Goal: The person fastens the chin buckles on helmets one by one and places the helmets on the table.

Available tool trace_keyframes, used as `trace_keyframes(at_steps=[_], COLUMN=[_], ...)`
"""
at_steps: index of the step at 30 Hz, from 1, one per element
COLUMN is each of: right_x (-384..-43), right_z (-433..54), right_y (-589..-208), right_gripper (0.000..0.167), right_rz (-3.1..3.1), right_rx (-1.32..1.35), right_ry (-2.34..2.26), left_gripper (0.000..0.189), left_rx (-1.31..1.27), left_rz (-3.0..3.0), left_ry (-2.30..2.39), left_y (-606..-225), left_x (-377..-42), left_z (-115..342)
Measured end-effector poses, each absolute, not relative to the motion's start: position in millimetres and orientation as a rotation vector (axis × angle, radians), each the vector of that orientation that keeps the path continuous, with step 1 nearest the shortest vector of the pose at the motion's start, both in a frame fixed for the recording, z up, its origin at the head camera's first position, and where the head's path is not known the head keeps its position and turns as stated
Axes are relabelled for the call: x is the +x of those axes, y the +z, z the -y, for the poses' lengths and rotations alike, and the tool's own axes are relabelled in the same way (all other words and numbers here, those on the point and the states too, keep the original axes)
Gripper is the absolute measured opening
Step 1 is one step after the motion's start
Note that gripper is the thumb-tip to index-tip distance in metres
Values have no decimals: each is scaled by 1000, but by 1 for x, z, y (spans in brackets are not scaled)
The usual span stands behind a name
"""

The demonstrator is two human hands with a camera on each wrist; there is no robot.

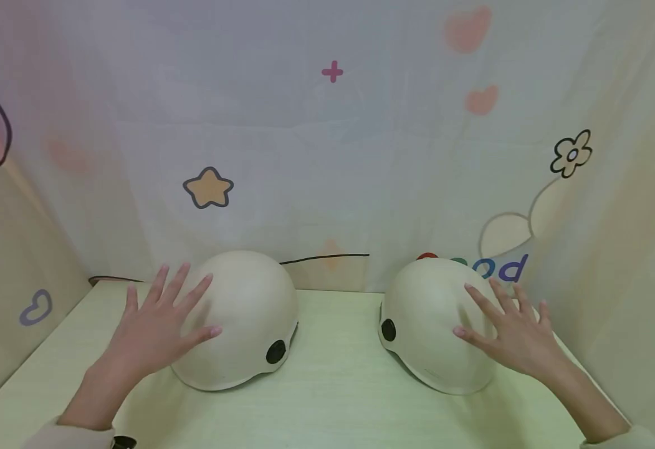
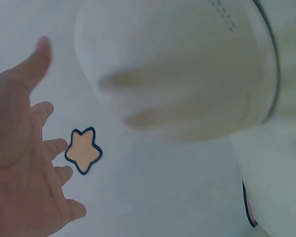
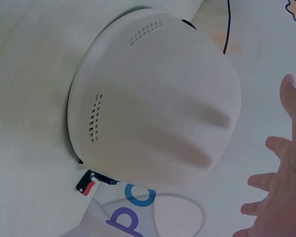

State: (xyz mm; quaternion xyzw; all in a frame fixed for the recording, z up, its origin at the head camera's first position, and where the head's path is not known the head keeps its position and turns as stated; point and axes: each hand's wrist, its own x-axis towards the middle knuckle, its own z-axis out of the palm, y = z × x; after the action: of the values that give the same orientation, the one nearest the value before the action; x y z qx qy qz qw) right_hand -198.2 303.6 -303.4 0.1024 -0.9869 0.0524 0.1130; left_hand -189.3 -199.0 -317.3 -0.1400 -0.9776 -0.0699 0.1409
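Two cream-white helmets sit on a pale table. The left helmet [image 1: 243, 312] has a dark round patch low on its right side; the right helmet [image 1: 428, 318] has one on its left. My left hand [image 1: 156, 324] hovers in front of the left helmet, fingers spread and straight, holding nothing. Likewise spread, my right hand [image 1: 515, 333] is held up before the right helmet. In both wrist views a gap shows between hand and helmet, and finger shadows fall on the shells. Beneath the right helmet, a black and red buckle [image 3: 86, 183] pokes out in the right wrist view.
A pale green-white tabletop [image 1: 338, 386] lies under both helmets, with bare surface between them. Behind it hangs a printed curtain [image 1: 305, 156] with stars, hearts and a flower, and cloth also closes off both sides. A dark object [image 1: 123, 442] shows by the left cuff.
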Motion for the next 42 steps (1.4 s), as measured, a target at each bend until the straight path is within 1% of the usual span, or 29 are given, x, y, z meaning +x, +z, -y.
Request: trace_keyframes(at_steps=[5, 11, 21, 27, 32, 39, 42], right_x=[-195, -191, -184, -182, -186, -191, -191], right_z=[-314, -333, -364, -376, -383, -388, -390], right_y=[-302, -308, -315, -320, -329, -345, -350], right_gripper=[80, 80, 65, 64, 60, 62, 62], right_rz=[2866, 2840, 2861, 2986, 2986, 3016, 3007], right_rx=[359, 398, 521, 418, 425, 268, 254], right_ry=[176, 221, 558, 731, 835, 1286, 1420], left_gripper=[74, 71, 71, 71, 68, 66, 68], left_rx=[-495, -598, -650, -714, -784, -815, -808], left_rz=[2781, 2721, 2722, 2715, 2641, 2668, 2723], left_ry=[-219, -444, -891, -1145, -1327, -1538, -1570], left_y=[-313, -317, -336, -347, -359, -375, -381], left_x=[-191, -193, -196, -198, -206, -217, -221], left_z=[181, 154, 113, 89, 72, 46, 32])
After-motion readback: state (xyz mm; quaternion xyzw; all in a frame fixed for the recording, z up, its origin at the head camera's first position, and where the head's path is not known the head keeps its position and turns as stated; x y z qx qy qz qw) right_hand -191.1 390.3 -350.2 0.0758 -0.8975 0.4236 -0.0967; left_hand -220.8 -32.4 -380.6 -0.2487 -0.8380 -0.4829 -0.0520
